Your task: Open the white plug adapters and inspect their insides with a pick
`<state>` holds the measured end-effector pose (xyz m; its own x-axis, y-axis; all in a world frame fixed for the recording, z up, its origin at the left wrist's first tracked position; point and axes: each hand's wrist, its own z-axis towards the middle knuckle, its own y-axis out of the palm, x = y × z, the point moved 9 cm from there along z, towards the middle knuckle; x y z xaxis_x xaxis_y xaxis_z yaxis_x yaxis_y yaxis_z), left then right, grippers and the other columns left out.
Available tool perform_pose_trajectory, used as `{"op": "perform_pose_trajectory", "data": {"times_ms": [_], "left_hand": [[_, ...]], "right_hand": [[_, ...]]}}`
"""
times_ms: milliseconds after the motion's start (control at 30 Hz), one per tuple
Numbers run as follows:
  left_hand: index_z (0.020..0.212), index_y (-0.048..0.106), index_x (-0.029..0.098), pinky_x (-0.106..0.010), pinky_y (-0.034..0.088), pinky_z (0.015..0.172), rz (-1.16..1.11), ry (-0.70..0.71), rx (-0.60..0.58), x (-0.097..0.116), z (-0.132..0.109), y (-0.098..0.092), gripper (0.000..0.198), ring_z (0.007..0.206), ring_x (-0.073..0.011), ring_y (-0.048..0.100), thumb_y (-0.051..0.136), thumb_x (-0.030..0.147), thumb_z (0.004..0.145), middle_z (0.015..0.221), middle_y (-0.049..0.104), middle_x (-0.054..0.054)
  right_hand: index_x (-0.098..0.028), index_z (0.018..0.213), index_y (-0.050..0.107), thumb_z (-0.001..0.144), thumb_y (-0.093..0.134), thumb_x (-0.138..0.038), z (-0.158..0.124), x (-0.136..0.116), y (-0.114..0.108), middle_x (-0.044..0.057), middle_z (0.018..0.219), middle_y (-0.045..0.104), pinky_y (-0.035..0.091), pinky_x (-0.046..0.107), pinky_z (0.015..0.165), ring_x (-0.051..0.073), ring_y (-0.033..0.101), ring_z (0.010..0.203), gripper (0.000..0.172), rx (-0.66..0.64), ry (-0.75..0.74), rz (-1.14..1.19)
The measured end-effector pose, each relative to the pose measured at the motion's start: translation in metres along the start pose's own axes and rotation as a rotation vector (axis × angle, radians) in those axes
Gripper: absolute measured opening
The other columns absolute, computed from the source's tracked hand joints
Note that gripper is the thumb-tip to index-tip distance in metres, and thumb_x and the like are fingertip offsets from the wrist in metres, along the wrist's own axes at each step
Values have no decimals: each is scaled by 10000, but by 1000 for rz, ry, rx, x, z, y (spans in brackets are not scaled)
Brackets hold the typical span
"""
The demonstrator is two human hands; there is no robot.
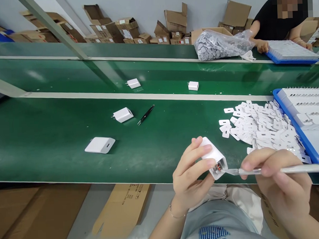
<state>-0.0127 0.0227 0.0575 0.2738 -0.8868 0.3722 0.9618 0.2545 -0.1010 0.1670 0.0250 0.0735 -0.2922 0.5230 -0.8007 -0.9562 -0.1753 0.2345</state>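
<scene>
My left hand [194,170] grips a white charger housing [214,153], its open end turned to the right with inner parts showing. Between the fingers of my right hand [282,178] is a slim silver craft knife [305,168]. Its blade tip is at the rim of the housing's open end; whether it touches, I cannot tell. Beyond my right hand lies a loose pile of white end plates [267,126]. To the left on the green bench rest two white chargers, one nearer [99,145] and one farther [123,115], with black tweezers [146,114] beside the farther one.
A blue tray [292,108] with white trays in it borders the pile at right. Two more chargers [133,83] [193,86] lie on the green belt past the pale rail [148,95]. Across stands a person at another blue tray [293,60], beside a plastic bag of plates [214,46].
</scene>
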Motion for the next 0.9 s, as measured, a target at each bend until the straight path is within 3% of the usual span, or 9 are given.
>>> {"op": "perform_pose_trajectory", "data": {"times_ms": [133,267,433,600,767,900], "left_hand": [[1286,636,227,-447,596,1060,13,-6,1,0,-1,-1,466,1208,-255,709,742,76,858,1198,749,-64],[1289,637,230,-439,597,1062,11,0,5,1,-1,-2,468,1206,-249,711,743,77,859,1198,750,-58],[1267,641,160,-397,530,1154,-31,23,0,4,0,0,450,1289,-231,661,739,27,848,1248,735,-86],[1245,645,167,-390,537,1149,-33,20,9,5,0,-1,420,1280,-225,670,739,35,858,1234,741,-77],[1234,641,208,-421,598,1074,-27,-7,12,3,-3,0,401,1203,-239,718,750,86,868,1181,757,-63],[1291,623,218,-465,595,1069,-82,-57,26,-3,-5,1,513,1201,-273,719,787,77,826,1196,754,-81]], "right_hand": [[-198,1062,757,992,523,-158,-3,-7,5,68,937,776,627,297,673,186,722,818,247,-53,-46,-109],[-188,1045,759,984,529,-157,-2,-10,2,63,884,755,617,281,684,184,723,811,239,-26,-71,-129],[-181,1047,769,995,543,-158,1,-9,5,63,882,753,623,257,707,171,728,831,234,-46,-43,-89],[-206,1014,777,1005,548,-188,1,8,2,47,940,775,630,264,664,151,724,749,230,-10,130,63],[-220,878,751,977,622,-268,3,36,2,15,828,779,620,235,550,130,705,590,170,35,335,313],[-231,885,747,980,595,-250,4,35,-1,9,823,772,622,254,537,140,705,589,180,61,270,257]]}}
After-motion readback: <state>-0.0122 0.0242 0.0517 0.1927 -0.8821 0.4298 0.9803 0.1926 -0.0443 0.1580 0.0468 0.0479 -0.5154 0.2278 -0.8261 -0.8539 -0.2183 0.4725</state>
